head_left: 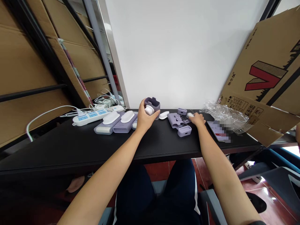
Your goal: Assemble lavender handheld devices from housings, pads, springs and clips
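Observation:
Lifted above the black table, my left hand [145, 117] is closed around a purple case [153, 103] with its open end up, and a white brush [149, 110] lies between the hand and the case. My right hand [198, 119] rests on the table with its fingers round a small white object [190, 115]. Between the hands are a white brush [164, 115], a purple case part [174, 120] and two purple ring-like pieces, one behind [182, 111] and one in front [184, 131]. Left of my left hand, purple cases [123, 125] carry white brushes [127, 116].
A white power strip [93, 116] with cables sits at the left. To the right are a phone [217, 131], crumpled clear plastic [227, 114] and a large cardboard box [264, 75]. A white panel [175, 53] stands behind the table [93, 150].

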`<state>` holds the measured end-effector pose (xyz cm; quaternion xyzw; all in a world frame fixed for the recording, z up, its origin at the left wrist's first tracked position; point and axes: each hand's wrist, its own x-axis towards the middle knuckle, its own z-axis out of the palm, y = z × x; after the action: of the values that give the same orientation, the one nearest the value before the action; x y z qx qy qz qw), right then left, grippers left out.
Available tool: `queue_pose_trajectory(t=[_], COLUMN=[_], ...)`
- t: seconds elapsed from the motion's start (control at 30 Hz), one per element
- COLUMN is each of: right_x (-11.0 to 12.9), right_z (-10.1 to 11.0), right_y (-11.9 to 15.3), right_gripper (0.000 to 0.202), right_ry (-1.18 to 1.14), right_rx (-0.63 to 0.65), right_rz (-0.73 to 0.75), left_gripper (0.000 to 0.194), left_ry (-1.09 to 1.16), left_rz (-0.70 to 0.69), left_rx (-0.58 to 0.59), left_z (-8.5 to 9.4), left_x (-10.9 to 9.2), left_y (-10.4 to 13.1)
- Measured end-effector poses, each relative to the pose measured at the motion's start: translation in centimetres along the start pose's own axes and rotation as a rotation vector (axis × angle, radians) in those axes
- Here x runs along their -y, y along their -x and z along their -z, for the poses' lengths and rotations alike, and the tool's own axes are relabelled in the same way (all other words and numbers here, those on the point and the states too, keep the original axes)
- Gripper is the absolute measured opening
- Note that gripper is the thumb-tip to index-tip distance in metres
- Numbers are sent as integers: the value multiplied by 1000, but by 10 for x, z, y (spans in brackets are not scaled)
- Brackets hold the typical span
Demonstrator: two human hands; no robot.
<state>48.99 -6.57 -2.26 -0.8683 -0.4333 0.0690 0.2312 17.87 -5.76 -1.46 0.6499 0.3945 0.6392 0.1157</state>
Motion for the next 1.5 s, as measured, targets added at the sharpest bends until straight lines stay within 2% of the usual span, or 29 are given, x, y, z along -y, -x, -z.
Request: queue_pose_trajectory(t=[0.3, 0.53, 0.97, 1.17, 1.33, 1.5], right_x=[2, 0, -6, -5, -2, -2], right_z=[4, 9, 4, 10, 14, 15], right_y=[-2, 1, -5, -1, 0, -1], right_gripper=[52, 54, 61, 56, 47, 43], right_ry=[-152, -193, -236, -292, -318, -315], right_rx=[-48, -131, -105, -205, -296, -331], right_rz=[31, -45, -137, -149, -101, -52], left_gripper=[85, 85, 84, 84, 84, 84], left_ry=[-9, -17, -24, -18, -22, -22], left_rz=[-32, -43, -53, -55, -59, -66], left_rx=[1, 3, 7, 5, 3, 11], left_z=[-2, -2, -2, -2, -1, -1], left_x=[3, 3, 2, 2, 2, 2], left_y=[1, 1, 2, 2, 2, 2])
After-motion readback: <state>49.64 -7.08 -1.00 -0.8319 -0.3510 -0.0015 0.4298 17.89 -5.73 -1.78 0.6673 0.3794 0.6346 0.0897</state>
